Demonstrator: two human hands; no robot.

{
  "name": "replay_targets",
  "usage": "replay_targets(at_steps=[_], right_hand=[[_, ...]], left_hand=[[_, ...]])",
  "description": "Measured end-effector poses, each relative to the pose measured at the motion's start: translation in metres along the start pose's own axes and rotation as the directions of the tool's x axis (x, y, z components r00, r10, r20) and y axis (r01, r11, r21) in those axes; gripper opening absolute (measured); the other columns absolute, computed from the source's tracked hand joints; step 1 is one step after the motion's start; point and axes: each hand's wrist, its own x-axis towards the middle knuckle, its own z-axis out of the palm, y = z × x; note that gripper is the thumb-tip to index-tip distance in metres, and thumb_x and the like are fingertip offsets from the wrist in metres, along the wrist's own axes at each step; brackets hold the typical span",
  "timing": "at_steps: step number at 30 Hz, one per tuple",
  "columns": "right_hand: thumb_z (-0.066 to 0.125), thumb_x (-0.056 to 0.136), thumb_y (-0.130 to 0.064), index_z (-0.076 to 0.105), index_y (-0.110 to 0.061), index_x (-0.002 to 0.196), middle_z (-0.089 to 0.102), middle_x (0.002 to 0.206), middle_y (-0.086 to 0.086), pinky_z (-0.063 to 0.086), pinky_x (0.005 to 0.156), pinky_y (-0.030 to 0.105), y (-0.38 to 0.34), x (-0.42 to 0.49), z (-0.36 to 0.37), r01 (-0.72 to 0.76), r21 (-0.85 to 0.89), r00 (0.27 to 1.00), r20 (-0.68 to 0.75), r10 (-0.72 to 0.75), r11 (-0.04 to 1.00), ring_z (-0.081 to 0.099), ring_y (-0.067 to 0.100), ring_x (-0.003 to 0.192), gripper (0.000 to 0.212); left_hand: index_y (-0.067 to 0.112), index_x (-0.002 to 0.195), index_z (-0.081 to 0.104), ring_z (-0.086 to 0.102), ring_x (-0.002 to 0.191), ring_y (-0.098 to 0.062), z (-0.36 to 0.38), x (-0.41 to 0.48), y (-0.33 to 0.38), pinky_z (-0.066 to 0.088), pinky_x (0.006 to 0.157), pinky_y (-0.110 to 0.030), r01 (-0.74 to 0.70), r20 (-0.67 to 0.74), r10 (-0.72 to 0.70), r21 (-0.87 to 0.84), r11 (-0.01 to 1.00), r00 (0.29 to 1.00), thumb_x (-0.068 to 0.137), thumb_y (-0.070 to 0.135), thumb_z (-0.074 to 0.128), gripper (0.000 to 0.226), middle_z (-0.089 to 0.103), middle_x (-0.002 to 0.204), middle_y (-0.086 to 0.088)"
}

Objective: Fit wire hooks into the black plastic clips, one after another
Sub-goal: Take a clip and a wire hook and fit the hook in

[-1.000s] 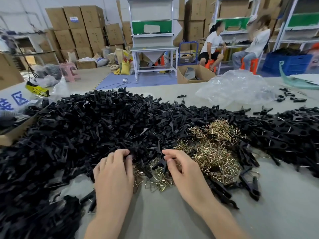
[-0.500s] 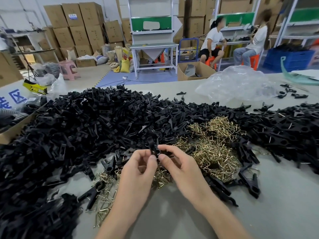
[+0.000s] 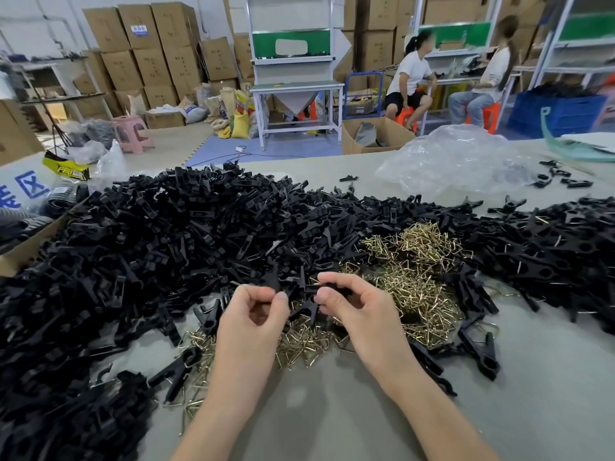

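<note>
At the near edge of the table: 2 bare hands hover just above the heaps, working 1 black plastic clip between them.
Left hand: thumb and forefinger curl inward and pinch 1 end of the black piece.
Right hand: thumb and fingers pinch the other end. Whether a hook also sits in that pinch cannot be told.
Wire hooks: a brassy heap lies just beyond the right hand, with more spilled under the left wrist.
Loose clips: a wide black pile covers the table's left and middle.
Fitted clips: a few that carry wire loops lie to the right, near the hook heap.
Step in hand: probably squaring up the clip and seating a hook in it.
Doing it well: the left hand should hold the clip steady with its opening turned toward the right hand. The hook goes in straight, both legs together, pressed until it seats. Twisting looks risky, as the thin wire would likely bend. The finished piece belongs with the fitted ones, away from the loose pile.
</note>
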Motion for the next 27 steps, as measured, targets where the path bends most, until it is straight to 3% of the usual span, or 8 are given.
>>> replay_targets(at_steps=[4, 7, 11, 15, 18, 22, 27], right_hand=[[0.064, 0.098, -0.011, 0.067, -0.034, 0.114, 0.074, 0.102, -0.018, 0.055, 0.085, 0.017, 0.003, 0.0, 0.003, 0.006, -0.034, 1.0, 0.001, -0.006, 0.999, 0.073, 0.004, 0.094, 0.028], [0.06, 0.1, -0.008, 0.064, -0.029, 0.111, 0.071, 0.107, -0.017, 0.057, 0.095, 0.032, 0.006, 0.0, 0.005, 0.025, -0.047, 0.999, -0.036, -0.026, 0.999, 0.071, 0.006, 0.101, 0.024], [0.062, 0.099, -0.013, 0.067, -0.029, 0.109, 0.072, 0.11, -0.011, 0.054, 0.099, 0.04, 0.007, 0.0, 0.004, 0.06, -0.082, 0.998, -0.028, -0.063, 0.995, 0.068, 0.01, 0.107, 0.019], [0.067, 0.097, -0.021, 0.071, -0.037, 0.11, 0.075, 0.099, -0.013, 0.054, 0.089, 0.025, 0.001, -0.003, 0.002, 0.093, -0.128, 0.996, 0.002, -0.093, 0.987, 0.069, 0.006, 0.097, 0.02], [0.063, 0.1, -0.02, 0.065, -0.039, 0.122, 0.074, 0.101, -0.014, 0.052, 0.092, 0.021, -0.002, -0.004, 0.002, 0.086, -0.104, 0.996, 0.045, -0.082, 0.991, 0.07, 0.007, 0.101, 0.03], [0.045, 0.107, -0.014, 0.041, -0.036, 0.142, 0.068, 0.111, 0.006, 0.053, 0.094, 0.019, -0.004, -0.004, 0.004, -0.024, 0.113, 0.997, 0.075, 0.015, 0.993, 0.07, 0.013, 0.108, 0.042], [0.038, 0.108, -0.011, 0.039, -0.038, 0.135, 0.061, 0.113, 0.019, 0.057, 0.083, 0.019, -0.007, -0.007, 0.006, -0.129, 0.226, 0.985, 0.144, 0.098, 0.965, 0.072, 0.024, 0.103, 0.039]], left_hand=[[0.035, 0.1, 0.059, 0.052, 0.061, -0.001, 0.004, -0.007, 0.001, 0.043, 0.06, -0.013, -0.076, 0.076, 0.07, 0.075, 0.994, 0.995, 0.093, 0.022, 0.063, 0.015, 0.06, 0.076, 0.013], [0.039, 0.103, 0.065, 0.05, 0.059, 0.001, 0.004, -0.008, 0.003, 0.04, 0.057, -0.01, -0.117, 0.063, 0.112, 0.093, 0.989, 0.992, 0.096, 0.023, 0.061, 0.017, 0.062, 0.078, 0.006], [0.04, 0.102, 0.069, 0.056, 0.061, 0.003, 0.002, -0.006, 0.005, 0.041, 0.058, -0.007, -0.115, 0.041, 0.113, 0.051, 0.992, 0.993, 0.097, 0.03, 0.059, 0.015, 0.067, 0.08, 0.005], [0.033, 0.099, 0.072, 0.067, 0.072, -0.005, 0.001, -0.005, 0.006, 0.053, 0.068, -0.017, -0.035, 0.068, 0.041, -0.079, 0.996, 0.997, 0.093, 0.045, 0.05, 0.025, 0.072, 0.08, 0.007], [0.017, 0.096, 0.071, 0.069, 0.075, -0.015, 0.002, -0.002, 0.008, 0.058, 0.066, -0.026, 0.04, 0.104, -0.016, -0.225, 0.974, 0.994, 0.101, 0.032, 0.046, 0.029, 0.075, 0.089, -0.002], [0.013, 0.108, 0.067, 0.061, 0.064, -0.016, 0.001, -0.001, 0.009, 0.052, 0.054, -0.024, 0.109, 0.136, -0.069, -0.317, 0.942, 0.988, 0.105, 0.028, 0.04, 0.031, 0.072, 0.078, -0.004], [0.017, 0.114, 0.066, 0.062, 0.069, -0.01, 0.002, 0.001, 0.006, 0.055, 0.056, -0.025, 0.168, 0.159, -0.117, -0.358, 0.919, 0.98, 0.106, 0.025, 0.038, 0.029, 0.068, 0.074, 0.003]])
